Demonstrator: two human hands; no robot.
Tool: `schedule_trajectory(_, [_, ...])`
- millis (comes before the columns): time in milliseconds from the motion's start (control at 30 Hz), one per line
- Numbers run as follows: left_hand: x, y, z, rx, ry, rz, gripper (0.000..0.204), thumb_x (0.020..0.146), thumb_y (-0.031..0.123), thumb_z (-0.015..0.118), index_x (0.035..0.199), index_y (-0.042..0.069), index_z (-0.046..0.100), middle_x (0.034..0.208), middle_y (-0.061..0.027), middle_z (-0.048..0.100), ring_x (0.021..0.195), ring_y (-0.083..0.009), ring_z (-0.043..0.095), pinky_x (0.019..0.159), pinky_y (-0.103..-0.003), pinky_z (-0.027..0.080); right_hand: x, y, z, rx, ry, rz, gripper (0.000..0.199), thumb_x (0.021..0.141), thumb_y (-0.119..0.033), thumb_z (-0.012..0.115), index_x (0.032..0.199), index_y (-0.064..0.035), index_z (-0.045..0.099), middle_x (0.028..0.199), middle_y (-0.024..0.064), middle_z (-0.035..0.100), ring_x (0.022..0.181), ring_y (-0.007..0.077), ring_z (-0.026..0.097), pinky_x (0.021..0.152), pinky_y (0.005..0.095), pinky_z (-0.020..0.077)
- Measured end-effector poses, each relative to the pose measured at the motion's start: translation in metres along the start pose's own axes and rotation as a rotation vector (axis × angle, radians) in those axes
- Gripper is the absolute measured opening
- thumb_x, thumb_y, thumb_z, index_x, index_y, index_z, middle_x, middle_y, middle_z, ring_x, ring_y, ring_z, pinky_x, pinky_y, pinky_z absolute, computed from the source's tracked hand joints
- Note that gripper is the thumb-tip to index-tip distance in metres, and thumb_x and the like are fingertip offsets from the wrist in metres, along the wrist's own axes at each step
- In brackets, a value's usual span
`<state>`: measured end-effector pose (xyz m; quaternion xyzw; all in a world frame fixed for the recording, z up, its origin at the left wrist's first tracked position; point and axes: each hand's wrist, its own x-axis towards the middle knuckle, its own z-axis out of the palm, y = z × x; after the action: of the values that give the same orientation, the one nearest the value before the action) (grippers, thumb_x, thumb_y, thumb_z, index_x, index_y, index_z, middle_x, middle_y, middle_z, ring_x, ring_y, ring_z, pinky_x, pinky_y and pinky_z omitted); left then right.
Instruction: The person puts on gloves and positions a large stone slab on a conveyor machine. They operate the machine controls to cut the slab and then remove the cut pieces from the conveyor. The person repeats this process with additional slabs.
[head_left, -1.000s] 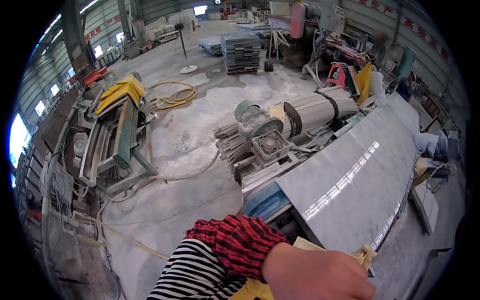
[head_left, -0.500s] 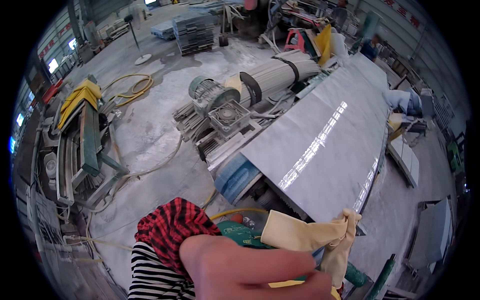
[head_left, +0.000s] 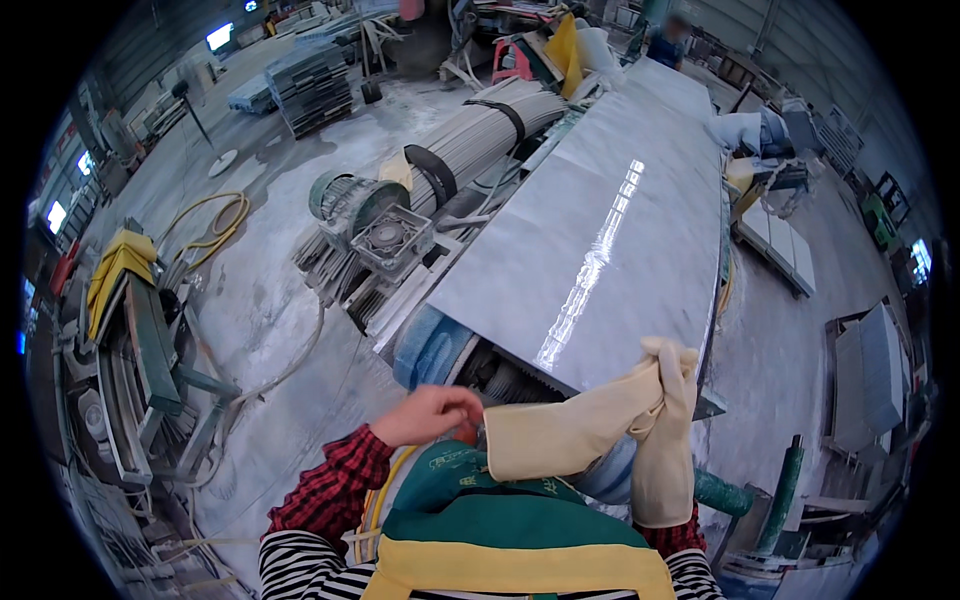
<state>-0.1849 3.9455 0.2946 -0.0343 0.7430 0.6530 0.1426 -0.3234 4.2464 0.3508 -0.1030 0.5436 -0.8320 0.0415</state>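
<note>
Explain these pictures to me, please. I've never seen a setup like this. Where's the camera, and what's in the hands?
These are a person's own hands, seen by the left of two fisheye cameras worn on the head, looking down; that lens bends straight edges. The right hand wears one cream glove and grips a second cream glove, whose cuff points left. The bare left hand is right by that cuff; whether it touches, I can't tell. Ahead, a large glossy slab lies above a rounded blue part, and a dusty motor sits to its left.
</note>
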Motion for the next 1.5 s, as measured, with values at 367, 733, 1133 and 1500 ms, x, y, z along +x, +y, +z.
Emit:
schedule_trajectory(367, [0.026,-0.043,0.037,-0.516,-0.093,0.045,0.037,0.105,0.014,0.054,0.141,0.005,0.058,0.128,-0.0047,0.067,0.110,-0.0119,0.063,0.093,-0.030,0.053,0.004,-0.022,0.034,-0.046,0.018,-0.013,0.021,0.103,-0.017,0.062,0.107,0.0025,0.069,0.079,0.0145,0.072,0.063,0.0174,0.068,0.057,0.0252,0.0524])
schedule_trajectory(733, [0.107,0.085,0.096,-1.018,-0.538,0.105,0.042,0.103,0.009,0.055,0.146,0.007,0.050,0.140,-0.0063,0.056,0.123,-0.0157,0.057,0.102,-0.031,0.048,0.003,-0.028,0.035,-0.046,-0.075,0.198,0.022,0.101,-0.014,0.064,0.113,0.0018,0.074,0.080,0.0023,0.070,0.065,0.0043,0.061,0.058,0.0187,0.0451])
schedule_trajectory(1133, [0.084,0.159,0.093,-0.115,-0.416,0.275,0.033,0.099,0.013,0.053,0.129,0.001,0.056,0.096,-0.0012,0.054,0.086,-0.0094,0.050,0.078,-0.025,0.045,0.010,-0.035,0.044,-0.035,-0.220,0.261,0.026,0.100,-0.017,0.066,0.117,0.0014,0.073,0.076,-0.0013,0.064,0.065,0.0038,0.057,0.058,0.0181,0.0426])
schedule_trajectory(1500, [0.140,0.143,0.041,0.784,0.450,0.963,0.028,0.095,0.018,0.061,0.119,0.004,0.067,0.091,-0.0098,0.068,0.094,-0.0262,0.066,0.088,-0.041,0.050,0.048,0.006,0.037,-0.284,0.108,-0.373,0.042,0.092,-0.017,0.076,0.130,-0.0026,0.065,0.090,0.0050,0.071,0.076,0.0126,0.064,0.069,0.0286,0.0533])
